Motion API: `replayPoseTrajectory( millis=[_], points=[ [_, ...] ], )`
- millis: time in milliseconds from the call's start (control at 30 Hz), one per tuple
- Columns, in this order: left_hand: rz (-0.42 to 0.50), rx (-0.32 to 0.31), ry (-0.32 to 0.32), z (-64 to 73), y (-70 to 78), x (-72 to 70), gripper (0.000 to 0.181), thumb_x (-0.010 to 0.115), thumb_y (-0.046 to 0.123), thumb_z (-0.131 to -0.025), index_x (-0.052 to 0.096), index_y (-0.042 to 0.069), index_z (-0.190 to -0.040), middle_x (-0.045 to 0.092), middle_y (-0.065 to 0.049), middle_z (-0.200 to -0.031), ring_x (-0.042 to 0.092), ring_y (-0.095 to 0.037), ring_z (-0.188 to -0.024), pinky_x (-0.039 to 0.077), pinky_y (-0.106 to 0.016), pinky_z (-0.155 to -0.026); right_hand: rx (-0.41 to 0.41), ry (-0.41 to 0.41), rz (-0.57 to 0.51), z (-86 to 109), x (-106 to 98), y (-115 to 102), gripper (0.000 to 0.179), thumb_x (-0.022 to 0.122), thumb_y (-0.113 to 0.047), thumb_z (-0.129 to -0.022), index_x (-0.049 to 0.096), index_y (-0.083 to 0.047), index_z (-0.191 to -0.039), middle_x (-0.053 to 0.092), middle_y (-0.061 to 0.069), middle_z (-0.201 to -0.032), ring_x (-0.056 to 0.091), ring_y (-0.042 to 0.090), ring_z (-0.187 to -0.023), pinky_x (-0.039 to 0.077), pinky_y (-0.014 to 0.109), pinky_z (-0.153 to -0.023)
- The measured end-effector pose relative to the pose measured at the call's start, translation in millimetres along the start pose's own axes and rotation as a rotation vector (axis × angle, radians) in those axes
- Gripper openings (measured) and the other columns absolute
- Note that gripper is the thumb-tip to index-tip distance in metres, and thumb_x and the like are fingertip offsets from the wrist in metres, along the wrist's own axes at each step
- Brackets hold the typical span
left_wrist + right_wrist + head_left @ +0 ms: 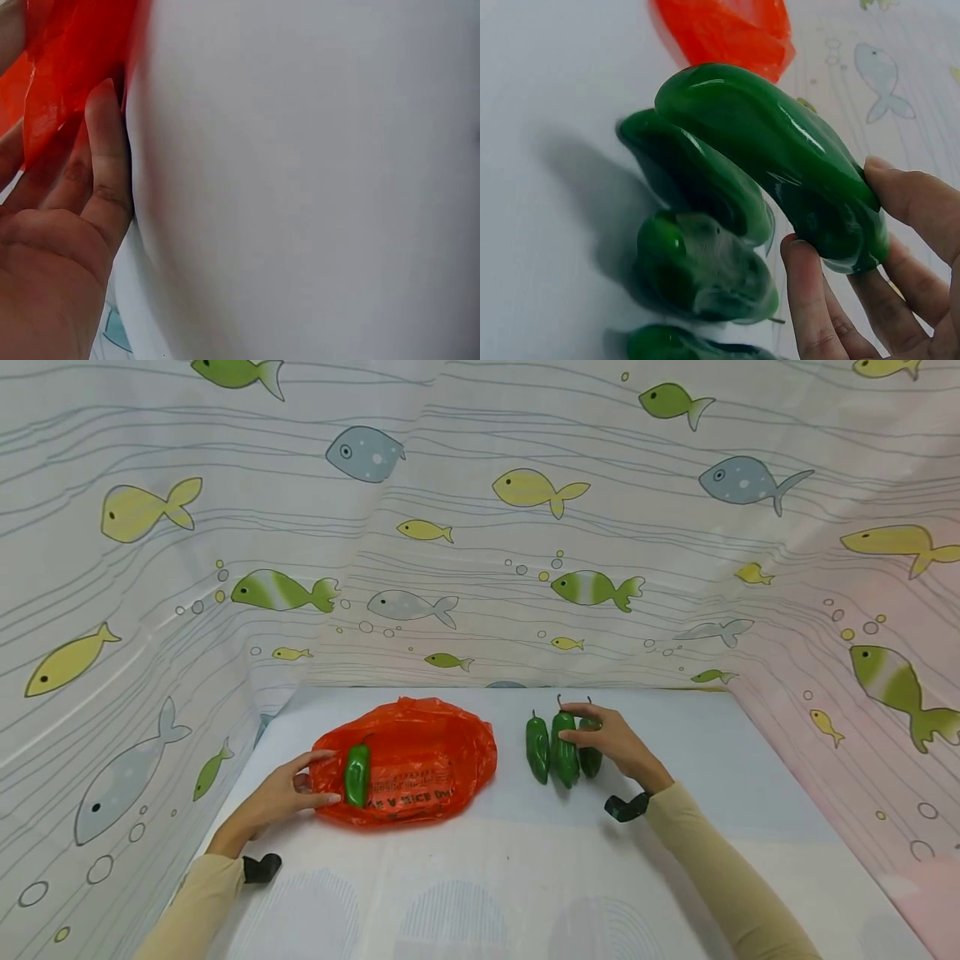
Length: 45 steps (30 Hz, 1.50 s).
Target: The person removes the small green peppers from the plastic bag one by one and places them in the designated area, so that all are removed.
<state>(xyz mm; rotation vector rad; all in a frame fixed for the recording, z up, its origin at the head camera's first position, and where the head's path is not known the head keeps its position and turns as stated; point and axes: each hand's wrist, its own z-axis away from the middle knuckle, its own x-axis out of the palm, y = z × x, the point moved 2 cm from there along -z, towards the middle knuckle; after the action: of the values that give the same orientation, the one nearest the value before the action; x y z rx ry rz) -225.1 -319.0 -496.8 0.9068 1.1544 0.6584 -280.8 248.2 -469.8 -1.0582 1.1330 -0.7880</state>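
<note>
My right hand (611, 743) grips a glossy green pepper (772, 161) near its stem end, thumb on one side and fingers on the other. It is raised above several similar peppers; one pepper (537, 748) lies to its left and another (591, 753) to its right. On the left, a red plastic bag (472, 760) lies spread with its mouth wide, and a single green pepper (357, 777) is at its left side. My left hand (277, 789) rests against the bag's left edge, fairly straight fingers touching the film; the red plastic (75, 60) partly covers them.
Both things lie on a pale table (480, 877) with faint printed arches near the front. A fish-patterned sheet (465, 560) rises behind and at both sides. Dark wrist devices (627, 807) sit at both wrists.
</note>
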Motion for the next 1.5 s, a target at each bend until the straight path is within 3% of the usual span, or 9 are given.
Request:
replayPoseTrajectory(
  millis=[267, 500, 900, 1133, 1500],
  points=[
    [0.001, 0.006, -0.001, 0.5, -1.1, 0.2, 0.082, 0.085, 0.02, -0.087, 0.04, 0.008, -0.154, 0.059, -0.022, -0.125, 0.061, -0.029, -0.096, 0.058, -0.034, -0.072, 0.022, 0.02, -0.01, 4.9, -14.5, 6.7, 0.07, 0.083, -0.032, -0.089, 0.053, -0.013, -0.15, 0.048, 0.008, -0.153, 0.053, 0.034, -0.135, 0.045, 0.052, -0.107],
    [0.012, 0.011, -0.005, -0.1, -1.4, -0.2, 0.083, 0.085, 0.02, -0.087, 0.039, 0.007, -0.154, 0.059, -0.023, -0.127, 0.062, -0.028, -0.096, 0.058, -0.033, -0.073, 0.022, 0.043, 0.003, 8.7, -25.4, 12.4, 0.068, 0.082, -0.032, -0.09, 0.053, -0.016, -0.149, 0.047, 0.007, -0.155, 0.055, 0.034, -0.13, 0.051, 0.045, -0.099],
    [0.006, 0.014, -0.01, -0.1, -0.1, -2.0, 0.083, 0.085, 0.02, -0.087, 0.038, 0.007, -0.155, 0.063, -0.021, -0.116, 0.064, -0.026, -0.089, 0.058, -0.032, -0.073, 0.039, 0.045, -0.033, 9.5, -42.6, 23.3, 0.067, 0.081, -0.026, -0.092, 0.051, -0.011, -0.15, 0.044, 0.011, -0.157, 0.053, 0.038, -0.13, 0.044, 0.056, -0.106],
    [0.007, 0.01, -0.008, -0.1, -2.3, -1.3, 0.084, 0.085, 0.02, -0.087, 0.037, 0.007, -0.155, 0.063, -0.021, -0.119, 0.064, -0.026, -0.091, 0.058, -0.032, -0.073, 0.049, 0.066, -0.017, 11.0, -52.5, 26.5, 0.07, 0.082, -0.03, -0.091, 0.051, -0.012, -0.151, 0.045, 0.011, -0.156, 0.053, 0.036, -0.13, 0.043, 0.051, -0.107],
    [0.011, -0.001, -0.015, -0.8, -2.7, -0.6, 0.085, 0.085, 0.021, -0.088, 0.036, 0.007, -0.156, 0.061, -0.023, -0.126, 0.065, -0.028, -0.096, 0.059, -0.033, -0.075, 0.073, 0.1, -0.017, 11.6, -68.5, 37.2, 0.072, 0.08, -0.03, -0.093, 0.047, -0.01, -0.154, 0.037, 0.013, -0.162, 0.039, 0.039, -0.143, 0.038, 0.056, -0.112]
  ],
)
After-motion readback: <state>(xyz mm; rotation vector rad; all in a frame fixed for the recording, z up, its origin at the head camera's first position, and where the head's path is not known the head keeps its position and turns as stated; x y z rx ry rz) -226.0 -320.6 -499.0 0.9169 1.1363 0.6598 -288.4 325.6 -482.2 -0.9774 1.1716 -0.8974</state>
